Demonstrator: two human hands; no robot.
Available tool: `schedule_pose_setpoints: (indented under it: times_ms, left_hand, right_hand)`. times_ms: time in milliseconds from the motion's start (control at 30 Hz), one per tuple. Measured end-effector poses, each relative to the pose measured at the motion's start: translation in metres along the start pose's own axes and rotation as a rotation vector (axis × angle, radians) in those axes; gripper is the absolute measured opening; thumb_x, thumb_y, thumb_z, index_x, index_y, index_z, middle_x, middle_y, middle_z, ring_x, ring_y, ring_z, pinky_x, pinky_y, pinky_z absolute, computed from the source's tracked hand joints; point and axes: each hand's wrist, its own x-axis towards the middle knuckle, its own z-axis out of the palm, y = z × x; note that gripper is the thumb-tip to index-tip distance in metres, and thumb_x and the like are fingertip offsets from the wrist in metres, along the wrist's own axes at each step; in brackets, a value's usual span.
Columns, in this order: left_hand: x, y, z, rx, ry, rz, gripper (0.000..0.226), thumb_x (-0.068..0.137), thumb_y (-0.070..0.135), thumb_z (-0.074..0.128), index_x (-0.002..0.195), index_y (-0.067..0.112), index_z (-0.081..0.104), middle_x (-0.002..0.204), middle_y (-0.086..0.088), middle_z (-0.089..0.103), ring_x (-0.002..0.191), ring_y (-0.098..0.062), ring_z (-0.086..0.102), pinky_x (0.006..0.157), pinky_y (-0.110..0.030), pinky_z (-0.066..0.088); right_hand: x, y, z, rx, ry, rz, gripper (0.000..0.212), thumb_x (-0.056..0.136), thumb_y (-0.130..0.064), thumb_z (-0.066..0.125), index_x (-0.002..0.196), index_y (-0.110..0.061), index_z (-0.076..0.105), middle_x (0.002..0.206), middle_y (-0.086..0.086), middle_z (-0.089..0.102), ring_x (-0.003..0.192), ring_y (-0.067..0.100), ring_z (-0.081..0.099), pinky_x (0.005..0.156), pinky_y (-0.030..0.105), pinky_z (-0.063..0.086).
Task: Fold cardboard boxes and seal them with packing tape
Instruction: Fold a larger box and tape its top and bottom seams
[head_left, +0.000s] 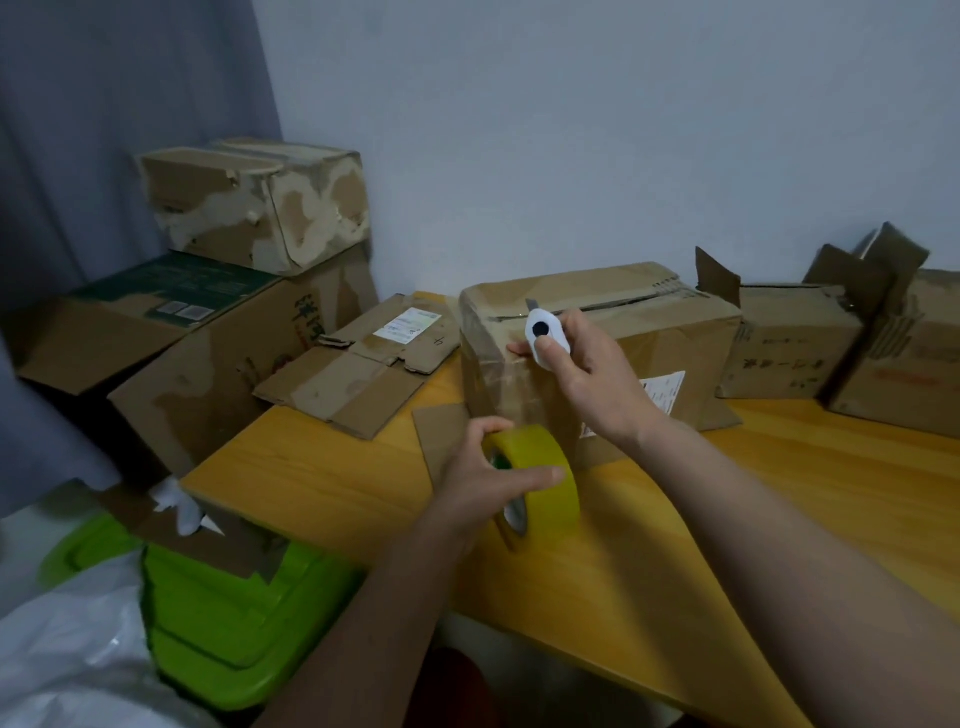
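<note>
A pale wall and a grey curtain (104, 156) back a yellow wooden bench (779, 519) crowded with cardboard. The landmark is the closed cardboard box (649, 343) standing mid-bench, its top seam running lengthwise. At the near left corner of that box the right hand (587, 374) curls its grip around a small white box cutter (544, 335), whose short blade points up at the seam's edge. Just in front of the box, the left hand (488, 478) has its grip closed on a roll of yellow packing tape (540, 478), thumb over the outer face, the roll held upright on edge above the bench. Left of the box lies a flattened carton (363, 374) with a shipping label. To its right stand two opened boxes (810, 343), flaps up. Further left, off the bench, more cartons are stacked (260, 208), and a green plastic bin (223, 608) sits below.
</note>
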Motion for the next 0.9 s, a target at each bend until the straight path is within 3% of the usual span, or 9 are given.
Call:
schedule_pose_setpoints:
  times_ms: [67,133,233,333,433,500,600,733,900]
  left_hand:
    - [0.002,-0.004,0.005,0.021,0.185,0.049,0.056,0.054,0.043,0.089,0.099,0.036,0.057,0.120,0.002,0.051,0.107,-0.016,0.054,0.089,-0.038,0.052]
    - [0.005,-0.005,0.010,-0.062,0.350,0.101,0.036,0.065,0.040,0.086,0.090,0.030,0.062,0.111,0.001,0.060,0.105,-0.018,0.058,0.089,-0.042,0.053]
    - [0.004,-0.002,0.018,-0.124,0.435,0.151,0.022,0.080,0.027,0.078,0.092,0.023,0.061,0.099,-0.001,0.067,0.100,-0.020,0.063,0.089,-0.041,0.053]
    - [0.007,0.002,0.019,-0.164,0.451,0.177,0.023,0.085,0.019,0.072,0.098,0.027,0.056,0.096,0.001,0.069,0.094,-0.018,0.066,0.083,-0.036,0.054]
    - [0.008,0.004,0.019,-0.164,0.437,0.183,0.011,0.088,0.017,0.070,0.091,0.025,0.063,0.092,0.001,0.069,0.091,-0.017,0.066,0.079,-0.031,0.055]
    - [0.007,0.005,0.021,-0.168,0.438,0.203,0.010,0.089,0.016,0.068,0.085,0.025,0.064,0.089,0.003,0.069,0.088,-0.013,0.065,0.076,-0.025,0.053]
    - [0.009,0.004,0.022,-0.182,0.444,0.229,0.012,0.091,0.016,0.066,0.083,0.025,0.065,0.087,0.002,0.069,0.086,-0.013,0.064,0.076,-0.025,0.053]
    - [0.010,0.004,0.022,-0.175,0.444,0.224,0.006,0.091,0.018,0.066,0.086,0.022,0.066,0.089,-0.001,0.069,0.089,-0.019,0.066,0.079,-0.035,0.055]
    - [0.008,0.006,0.021,-0.168,0.436,0.238,0.009,0.091,0.017,0.066,0.086,0.024,0.065,0.088,0.001,0.068,0.086,-0.016,0.065,0.078,-0.032,0.054]
  right_hand:
    - [0.000,0.002,0.000,-0.028,-0.004,-0.004,0.013,0.099,-0.028,0.047,0.099,-0.015,0.051,0.102,-0.006,0.071,0.102,0.011,0.063,0.082,0.038,0.049]
    - [0.001,0.002,0.001,-0.090,-0.006,-0.019,0.011,0.098,-0.031,0.049,0.096,-0.020,0.050,0.093,-0.008,0.067,0.088,0.009,0.061,0.072,0.034,0.048]
    - [0.002,-0.003,-0.001,-0.175,-0.033,-0.038,0.008,0.097,-0.030,0.051,0.094,-0.023,0.050,0.078,-0.012,0.054,0.068,0.004,0.046,0.059,0.023,0.035]
    - [0.001,-0.003,-0.007,-0.194,-0.033,-0.049,0.004,0.096,-0.026,0.054,0.095,-0.022,0.055,0.073,-0.013,0.053,0.063,0.003,0.044,0.057,0.020,0.033]
    - [-0.009,-0.003,-0.014,-0.301,0.112,-0.165,0.019,0.094,-0.019,0.058,0.111,-0.016,0.066,0.088,-0.006,0.066,0.075,0.005,0.056,0.064,0.014,0.038]
    - [-0.021,0.000,-0.017,-0.457,0.159,-0.344,0.023,0.093,-0.015,0.056,0.112,-0.011,0.068,0.096,0.006,0.068,0.083,0.017,0.060,0.070,0.020,0.043]
    - [-0.038,0.010,-0.016,-0.681,0.066,-0.516,0.022,0.087,-0.003,0.062,0.108,-0.002,0.067,0.091,0.015,0.062,0.077,0.027,0.060,0.059,0.030,0.049]
    - [-0.044,0.014,-0.012,-0.838,0.039,-0.480,0.036,0.072,0.012,0.072,0.106,-0.001,0.066,0.086,0.016,0.056,0.073,0.031,0.056,0.046,0.037,0.048]
    - [-0.041,0.006,-0.006,-0.962,0.021,-0.529,0.020,0.074,0.011,0.065,0.093,0.004,0.064,0.082,0.017,0.053,0.071,0.030,0.052,0.046,0.033,0.041]
